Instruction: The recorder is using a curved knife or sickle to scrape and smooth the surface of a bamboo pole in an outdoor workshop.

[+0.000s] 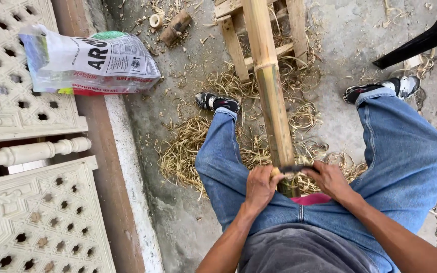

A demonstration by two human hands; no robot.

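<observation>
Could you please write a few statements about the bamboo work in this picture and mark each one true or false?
1. Both the left hand and the right hand grip a two-handled blade across the bamboo pole. True.
2. The pole lies between the person's legs. True.
3. The floor is swept clean. False: curled shavings lie around the feet.
4. A printed plastic bag lies right of the pole. False: it lies to the left.

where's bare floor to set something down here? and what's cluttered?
Bare concrete floor: right of the wooden frame, above the right shoe; also between the plastic bag and left shoe. Crowded: shavings around the bamboo pole, where left hand and right hand grip a blade.
</observation>
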